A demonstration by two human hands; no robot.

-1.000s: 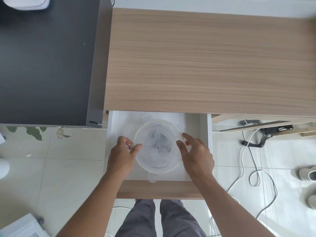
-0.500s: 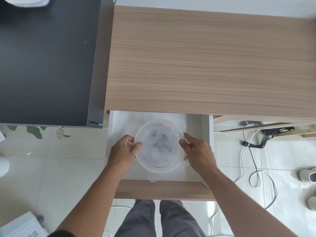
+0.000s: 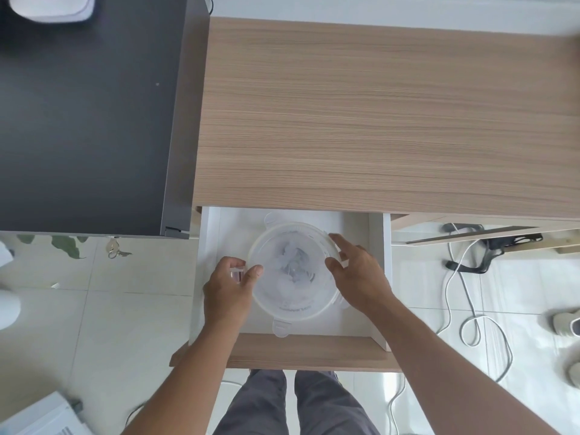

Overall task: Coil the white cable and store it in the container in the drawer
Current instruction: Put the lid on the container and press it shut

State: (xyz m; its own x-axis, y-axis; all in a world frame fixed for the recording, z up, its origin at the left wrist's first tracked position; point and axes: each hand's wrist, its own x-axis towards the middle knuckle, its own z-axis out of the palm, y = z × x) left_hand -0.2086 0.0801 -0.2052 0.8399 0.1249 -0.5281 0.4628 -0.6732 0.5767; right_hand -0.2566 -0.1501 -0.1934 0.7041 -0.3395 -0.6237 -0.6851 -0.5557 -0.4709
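Head view: the round lidded container (image 3: 293, 271) sits in the open drawer (image 3: 378, 277), bracketed by both hands. The left hand (image 3: 227, 288) pinches a side latch; the right hand (image 3: 357, 274) rests curled against the opposite rim. The white cable (image 3: 464, 296) lies uncoiled on the floor, right of the drawer, nearer the right hand.

i see a translucent, frosted-white round container (image 3: 293, 271) in a white-lined drawer (image 3: 375, 277) with a light wood-grain front, under a matching striped wood desktop (image 3: 376, 114). beside it a matte black cabinet (image 3: 84, 120); white cable (image 3: 455, 277) on pale glossy tiles (image 3: 94, 324); grey trousers (image 3: 292, 406).
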